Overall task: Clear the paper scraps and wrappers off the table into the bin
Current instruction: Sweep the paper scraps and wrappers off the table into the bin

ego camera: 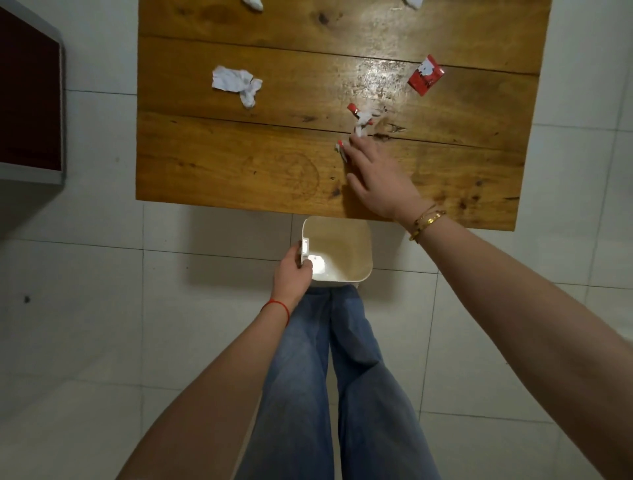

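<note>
A wooden table (239, 164) carries scattered litter. A crumpled white paper (236, 84) lies at the left, a red and white wrapper (425, 75) at the right, and torn red and white scraps (363, 118) near the middle. My right hand (380, 181) lies flat on the table, fingers spread, its fingertips touching a small red and white scrap (340, 149). Below the table's near edge stands a white bin (356, 274), with my left hand (294, 274) gripping its left rim. A white piece (317, 263) lies inside the bin.
Two more white paper scraps (253, 3) (412, 2) sit at the table's far edge. A dark red cabinet with a grey frame (30, 99) stands at the left. White floor tiles (102, 342) surround the table, and my jeans-clad legs (329, 377) are just behind the bin.
</note>
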Available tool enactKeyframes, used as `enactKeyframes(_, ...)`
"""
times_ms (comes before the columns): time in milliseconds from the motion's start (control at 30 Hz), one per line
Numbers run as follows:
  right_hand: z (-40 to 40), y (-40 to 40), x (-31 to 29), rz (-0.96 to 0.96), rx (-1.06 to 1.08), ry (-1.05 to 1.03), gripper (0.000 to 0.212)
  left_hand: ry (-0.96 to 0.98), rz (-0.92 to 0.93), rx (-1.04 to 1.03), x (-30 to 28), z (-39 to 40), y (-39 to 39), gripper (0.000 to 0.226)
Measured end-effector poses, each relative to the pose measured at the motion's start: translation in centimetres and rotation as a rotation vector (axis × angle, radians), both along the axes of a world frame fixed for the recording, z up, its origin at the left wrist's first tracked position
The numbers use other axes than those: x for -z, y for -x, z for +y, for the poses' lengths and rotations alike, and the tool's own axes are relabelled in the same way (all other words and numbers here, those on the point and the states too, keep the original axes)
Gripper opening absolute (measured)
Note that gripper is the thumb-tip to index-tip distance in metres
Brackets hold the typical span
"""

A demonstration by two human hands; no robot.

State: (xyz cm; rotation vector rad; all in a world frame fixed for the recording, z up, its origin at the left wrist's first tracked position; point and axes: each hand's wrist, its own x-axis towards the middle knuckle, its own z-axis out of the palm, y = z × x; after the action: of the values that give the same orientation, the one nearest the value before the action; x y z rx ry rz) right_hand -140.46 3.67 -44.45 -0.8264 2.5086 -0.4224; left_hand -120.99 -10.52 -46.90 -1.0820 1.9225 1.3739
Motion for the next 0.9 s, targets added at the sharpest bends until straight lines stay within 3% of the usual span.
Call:
enactKeyframes(367, 1.6, -7.4, -0.3, -0.004, -0.223, -0.007, 0.055, 0.054, -0.009, 0.006, -0.1, -0.7, -0.5, 0.047)
enactKeyframes(567, 1.8, -10.8, -1.8, -0.081, -0.374, 0.115, 0.050, 0.023, 0.006, -0.038, -0.4, -1.3, -0.5, 0.046)
enactKeyframes(733, 0.0, -5.5, -2.1, 0.082, -0.091, 0.127, 0.050, 0.018, 0.020, -0.028, -0.5, -2.2, -0.3, 0.050)
enactKeyframes(900, -1.8, 1.3, -1.1, 0.044, 0.099, -0.035, 0.059, 0.020, 0.037, -0.050, -0.3, -2.8, 0.1, 0.056)
